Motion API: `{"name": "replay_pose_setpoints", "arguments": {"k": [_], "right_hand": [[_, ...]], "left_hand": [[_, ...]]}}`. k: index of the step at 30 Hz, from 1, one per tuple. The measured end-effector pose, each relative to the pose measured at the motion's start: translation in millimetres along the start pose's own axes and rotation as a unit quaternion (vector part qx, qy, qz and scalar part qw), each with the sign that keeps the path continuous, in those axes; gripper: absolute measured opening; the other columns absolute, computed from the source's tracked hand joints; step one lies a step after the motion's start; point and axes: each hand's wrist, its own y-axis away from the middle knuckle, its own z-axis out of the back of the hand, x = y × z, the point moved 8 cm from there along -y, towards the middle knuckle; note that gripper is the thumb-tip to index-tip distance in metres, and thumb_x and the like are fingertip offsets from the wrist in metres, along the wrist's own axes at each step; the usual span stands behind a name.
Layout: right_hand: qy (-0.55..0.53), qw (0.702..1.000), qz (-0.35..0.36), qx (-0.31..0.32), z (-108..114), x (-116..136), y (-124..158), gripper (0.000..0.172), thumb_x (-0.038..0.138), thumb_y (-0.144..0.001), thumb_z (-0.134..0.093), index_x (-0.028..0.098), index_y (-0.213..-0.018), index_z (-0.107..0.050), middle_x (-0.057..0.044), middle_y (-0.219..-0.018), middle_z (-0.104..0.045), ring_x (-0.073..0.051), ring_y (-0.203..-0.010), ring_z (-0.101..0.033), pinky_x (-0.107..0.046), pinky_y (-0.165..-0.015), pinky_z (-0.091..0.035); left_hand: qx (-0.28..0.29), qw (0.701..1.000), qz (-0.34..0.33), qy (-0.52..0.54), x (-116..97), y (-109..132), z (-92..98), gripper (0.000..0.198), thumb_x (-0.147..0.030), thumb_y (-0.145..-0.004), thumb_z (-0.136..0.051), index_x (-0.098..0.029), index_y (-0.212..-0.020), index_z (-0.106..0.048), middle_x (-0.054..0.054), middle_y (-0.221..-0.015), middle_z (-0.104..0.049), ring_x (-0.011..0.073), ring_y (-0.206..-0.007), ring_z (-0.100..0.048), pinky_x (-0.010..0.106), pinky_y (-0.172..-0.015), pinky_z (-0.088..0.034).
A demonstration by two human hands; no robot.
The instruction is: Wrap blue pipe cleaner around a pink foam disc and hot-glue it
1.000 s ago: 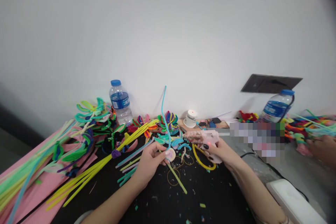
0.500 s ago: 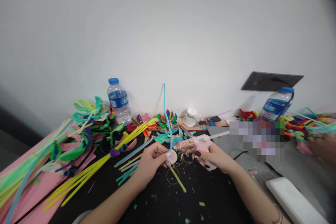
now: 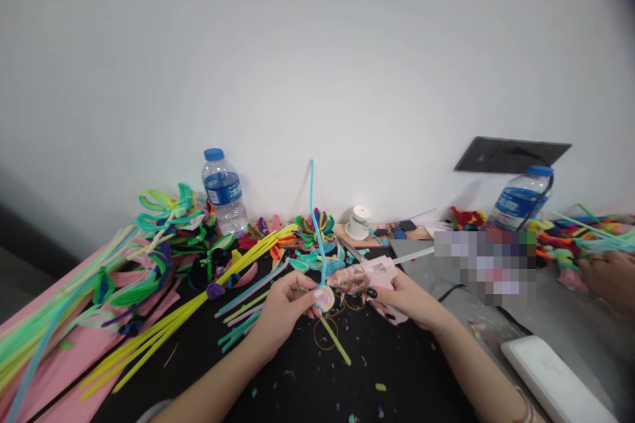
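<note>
My left hand [image 3: 292,302] pinches a small round pale disc [image 3: 325,299] between thumb and fingers. A blue pipe cleaner [image 3: 317,228] rises upright at the disc, its top bent slightly left. My right hand [image 3: 407,299] is closed around a pink hot glue gun [image 3: 384,269], with a translucent glue stick [image 3: 415,254] sticking out of its back. The gun's crusted front end points left, close to the disc; whether they touch I cannot tell. Below the disc, a yellow-green pipe cleaner [image 3: 337,342] lies on the black table [image 3: 297,383].
Yellow pipe cleaners [image 3: 188,307] and colourful pipe-cleaner flowers [image 3: 169,211] crowd the left side. Water bottles [image 3: 223,192] stand left and right. A white cup [image 3: 358,223] stands at the wall, a white power strip [image 3: 555,380] lies right. Another person's hand [image 3: 610,281] is far right.
Both hands stay almost in place, still holding the disc and the glue gun. The gun's front end has shifted very slightly left. The view has moved a little.
</note>
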Motion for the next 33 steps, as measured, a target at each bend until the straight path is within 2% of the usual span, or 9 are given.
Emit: {"name": "replay_pose_setpoints", "arguments": {"k": [16,23,33], "right_hand": [[-0.001,1.0,0.001,0.001,1.9,-3.7,-2.6,0.044,0.045,-0.071,-0.063,0.01,-0.097,-0.06,0.005,-0.047,-0.051,-0.006,-0.036,-0.038,-0.016,-0.035,-0.03],[0.006,1.0,0.009,-0.011,3.3,1.9,0.1,0.043,0.043,-0.07,-0.063,0.01,-0.096,-0.06,0.004,-0.048,-0.051,-0.005,-0.037,-0.037,-0.016,-0.036,-0.03],[0.016,1.0,0.012,-0.012,4.2,3.7,1.1,0.039,0.04,-0.073,-0.06,0.01,-0.097,-0.06,0.003,-0.049,-0.052,-0.006,-0.038,-0.037,-0.017,-0.037,-0.028]], "left_hand": [[-0.004,1.0,-0.001,-0.007,-0.9,0.2,0.3,0.025,-0.031,-0.063,-0.072,-0.016,-0.066,-0.052,-0.004,-0.051,-0.058,0.0108,-0.045,-0.057,0.021,-0.045,-0.043],[0.001,1.0,-0.009,-0.008,-0.9,0.0,0.6,0.023,-0.029,-0.065,-0.071,-0.016,-0.067,-0.053,-0.005,-0.051,-0.058,0.0103,-0.046,-0.057,0.02,-0.046,-0.044],[-0.021,1.0,-0.019,0.001,-3.9,-1.4,5.0,0.025,-0.032,-0.062,-0.072,-0.016,-0.067,-0.053,-0.005,-0.054,-0.058,0.0104,-0.047,-0.056,0.021,-0.048,-0.043]]}}
